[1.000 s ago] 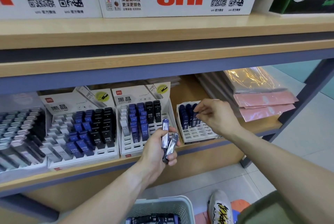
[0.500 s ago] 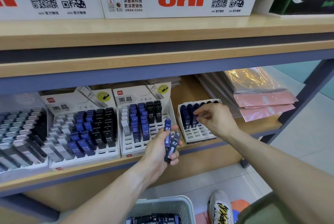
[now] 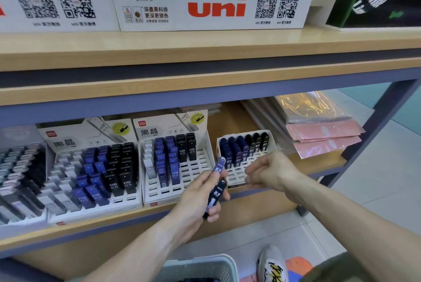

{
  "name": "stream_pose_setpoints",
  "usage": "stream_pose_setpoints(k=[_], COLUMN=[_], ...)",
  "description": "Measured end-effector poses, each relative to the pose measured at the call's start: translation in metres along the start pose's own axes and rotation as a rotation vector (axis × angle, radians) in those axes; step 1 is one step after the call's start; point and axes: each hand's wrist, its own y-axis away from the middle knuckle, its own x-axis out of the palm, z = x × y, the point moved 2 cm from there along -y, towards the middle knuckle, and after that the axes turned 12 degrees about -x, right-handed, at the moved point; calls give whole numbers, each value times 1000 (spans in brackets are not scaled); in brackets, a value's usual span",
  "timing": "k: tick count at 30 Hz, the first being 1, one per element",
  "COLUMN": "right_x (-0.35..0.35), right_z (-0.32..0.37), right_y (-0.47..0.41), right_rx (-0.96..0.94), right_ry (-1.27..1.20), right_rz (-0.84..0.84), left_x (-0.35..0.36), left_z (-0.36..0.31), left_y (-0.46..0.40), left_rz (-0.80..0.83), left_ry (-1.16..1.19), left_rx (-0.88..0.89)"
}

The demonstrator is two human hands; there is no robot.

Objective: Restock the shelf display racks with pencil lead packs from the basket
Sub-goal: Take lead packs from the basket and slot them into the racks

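Grey plastic basket (image 3: 200, 267) sits nearest, at the bottom edge, contents barely visible. Above it, left hand (image 3: 198, 195) grips two 0.3 lead packs, a blue one (image 3: 218, 166) and a black one (image 3: 214, 197), fanned apart. Right hand (image 3: 267, 173) hangs just in front of the small white rack (image 3: 237, 174), fingers loosely curled and holding nothing; half a second ago they were at the blue row farther back. Judgement: a pack has just been seated, and the hand is coming back for the next. Front slots of that rack remain unfilled, so restocking is midway. Beyond, the HB 0.5 display racks (image 3: 175, 158) and the upper shelf (image 3: 205, 54) look unchanged.
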Motion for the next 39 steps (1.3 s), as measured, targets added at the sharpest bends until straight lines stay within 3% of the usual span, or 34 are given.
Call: stream_pose_setpoints(k=[10, 18, 27, 30, 34, 39], right_x=[3, -3, -6, -18, -38, -28], right_z=[12, 13, 15, 19, 13, -1], right_y=[11, 0, -2, -7, -18, -26], right_rx=[-45, -89, -179, -246, -380, -537], right_ry=[-408, -368, -336, -329, -68, 320], right_rz=[144, 11, -2, -114, -288, -283], left_x=[16, 16, 20, 20, 17, 16], left_z=[2, -1, -2, -2, -3, 1], left_y=[-11, -18, -20, -22, -25, -28], left_rz=[62, 125, 93, 70, 33, -47], left_ry=[-109, 8, 19, 56, 139, 177], left_rx=[-17, -152, -146, -177, -198, -188])
